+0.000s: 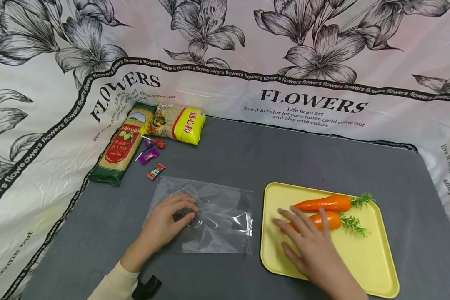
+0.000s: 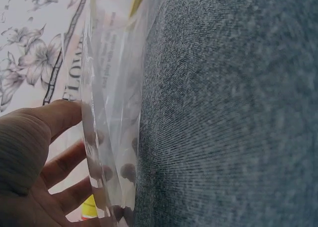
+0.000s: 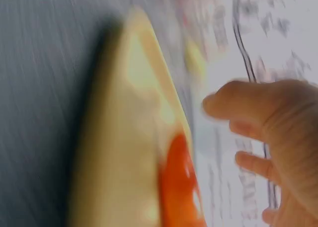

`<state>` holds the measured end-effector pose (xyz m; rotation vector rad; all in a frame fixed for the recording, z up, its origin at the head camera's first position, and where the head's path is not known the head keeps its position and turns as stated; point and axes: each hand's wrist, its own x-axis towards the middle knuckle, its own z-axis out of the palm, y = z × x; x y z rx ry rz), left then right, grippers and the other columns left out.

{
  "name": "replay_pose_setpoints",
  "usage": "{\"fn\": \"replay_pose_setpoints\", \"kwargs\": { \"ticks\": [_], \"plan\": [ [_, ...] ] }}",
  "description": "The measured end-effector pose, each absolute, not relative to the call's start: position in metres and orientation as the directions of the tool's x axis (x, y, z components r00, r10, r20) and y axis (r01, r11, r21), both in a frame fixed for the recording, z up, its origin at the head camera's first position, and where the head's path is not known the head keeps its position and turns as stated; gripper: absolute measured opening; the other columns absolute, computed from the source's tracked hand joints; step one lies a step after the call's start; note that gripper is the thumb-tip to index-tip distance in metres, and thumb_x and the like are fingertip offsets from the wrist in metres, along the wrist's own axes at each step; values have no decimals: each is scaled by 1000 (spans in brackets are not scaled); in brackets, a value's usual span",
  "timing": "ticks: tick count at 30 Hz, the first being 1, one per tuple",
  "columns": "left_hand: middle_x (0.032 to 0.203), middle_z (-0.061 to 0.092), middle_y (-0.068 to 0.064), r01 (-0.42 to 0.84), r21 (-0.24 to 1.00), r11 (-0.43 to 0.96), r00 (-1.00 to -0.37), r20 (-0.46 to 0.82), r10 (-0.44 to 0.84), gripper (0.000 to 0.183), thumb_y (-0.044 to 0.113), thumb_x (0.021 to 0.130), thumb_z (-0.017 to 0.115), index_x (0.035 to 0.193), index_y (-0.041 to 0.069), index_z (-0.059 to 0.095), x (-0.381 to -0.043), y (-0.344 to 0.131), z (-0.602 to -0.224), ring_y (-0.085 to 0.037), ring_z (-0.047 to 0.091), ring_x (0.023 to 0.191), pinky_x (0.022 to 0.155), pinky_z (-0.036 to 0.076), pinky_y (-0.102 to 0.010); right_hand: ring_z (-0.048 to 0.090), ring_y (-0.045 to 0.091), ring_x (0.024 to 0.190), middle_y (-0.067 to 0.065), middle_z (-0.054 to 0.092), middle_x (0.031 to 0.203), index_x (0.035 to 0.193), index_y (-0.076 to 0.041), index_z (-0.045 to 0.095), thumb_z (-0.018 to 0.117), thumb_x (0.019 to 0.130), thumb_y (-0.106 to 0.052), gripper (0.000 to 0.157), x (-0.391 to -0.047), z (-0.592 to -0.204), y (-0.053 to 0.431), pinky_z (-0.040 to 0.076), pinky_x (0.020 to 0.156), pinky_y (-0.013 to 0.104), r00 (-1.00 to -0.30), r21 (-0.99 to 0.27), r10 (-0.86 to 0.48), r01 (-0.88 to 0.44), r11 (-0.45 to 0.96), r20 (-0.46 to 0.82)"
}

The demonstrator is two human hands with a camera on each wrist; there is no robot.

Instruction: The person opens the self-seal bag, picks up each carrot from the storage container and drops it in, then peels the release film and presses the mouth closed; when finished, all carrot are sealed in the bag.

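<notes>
A clear plastic zip bag (image 1: 217, 225) lies flat on the grey table, its seal side toward the tray. On the bag's left part rests my left hand (image 1: 172, 218), its loosely bent fingers touching the film; the left wrist view shows the fingertips against the bag (image 2: 117, 113). Two orange carrots with green tops, an upper carrot (image 1: 326, 203) and a lower carrot (image 1: 333, 221), lie on a yellow tray (image 1: 285, 196). My right hand (image 1: 307, 246) is over the tray with spread fingers, overlapping the lower carrot in the head view. Nothing shows between its fingers in the right wrist view.
At the back left lie a green and red pasta pack (image 1: 121, 143) and a yellow noodle bag (image 1: 176, 123). Near them are two lollipops, a purple candy (image 1: 149, 156) and a red wrapped candy (image 1: 156, 171). A black strap (image 1: 147, 288) sits by the left sleeve.
</notes>
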<state>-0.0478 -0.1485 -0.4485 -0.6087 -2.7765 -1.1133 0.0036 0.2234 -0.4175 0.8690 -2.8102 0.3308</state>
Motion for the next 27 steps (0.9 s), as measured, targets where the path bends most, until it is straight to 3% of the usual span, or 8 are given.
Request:
{"fn": "replay_pose_setpoints", "kwargs": {
  "ticks": [4,7,12,18,27],
  "plan": [
    [115,62,10,384,656,650,-921,222,320,20,19,81,76,97,27,69,-48,-148,-448,-14,51,117,97,42,-41,40,35,122,7,48,133,131,-21,54,75,67,-13,68,1,-409,268,0,104,68,-894,-127,-383,-418,900,233],
    [115,62,10,384,665,641,-921,223,320,20,19,82,75,99,28,69,-49,-149,-448,-15,51,118,98,42,-41,44,36,113,9,50,128,129,-21,54,78,61,-5,74,5,-411,292,1,102,70,-927,-136,-306,-338,931,215],
    [115,62,13,376,668,642,-924,217,315,21,20,82,75,100,29,68,-50,-150,-449,-13,51,118,98,42,-41,49,36,102,9,52,122,127,-21,55,74,61,-1,71,11,-422,308,15,94,72,-942,-163,-253,-292,943,222],
    [115,61,14,369,667,648,-927,212,309,21,21,82,75,101,28,69,-49,-150,-449,-12,50,118,97,43,-41,54,31,92,4,56,110,120,-20,60,71,61,-3,63,11,-428,310,26,85,60,-927,-151,-272,-317,936,259],
    [115,60,15,376,669,641,-925,224,308,21,21,82,75,101,27,69,-48,-151,-449,-10,50,116,96,42,-40,57,28,93,1,57,112,122,-22,61,82,60,-13,66,7,-419,299,35,80,49,-922,-192,-322,-363,912,214]
  ]
}}
